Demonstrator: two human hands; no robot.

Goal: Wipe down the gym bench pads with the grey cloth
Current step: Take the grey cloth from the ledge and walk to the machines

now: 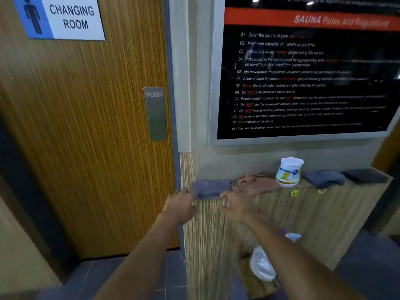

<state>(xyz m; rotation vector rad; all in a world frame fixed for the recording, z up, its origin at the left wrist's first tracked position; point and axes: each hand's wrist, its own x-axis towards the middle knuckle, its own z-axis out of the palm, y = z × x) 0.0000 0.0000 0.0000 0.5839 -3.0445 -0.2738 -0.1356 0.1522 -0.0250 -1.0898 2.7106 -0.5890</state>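
Both hands at ledge [281, 191]: left hand [179, 207] and right hand [236, 205] touching ends of leftmost grey cloth [211, 188]; grip unclear. Three grey cloths, one pinkish cloth [256, 184], one white container [289, 172].

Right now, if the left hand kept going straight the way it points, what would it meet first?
Most likely the left end of the folded grey cloth on the wood-grain ledge. The left hand reaches up toward it, fingertips at its edge; motion blur hides whether they already touch.
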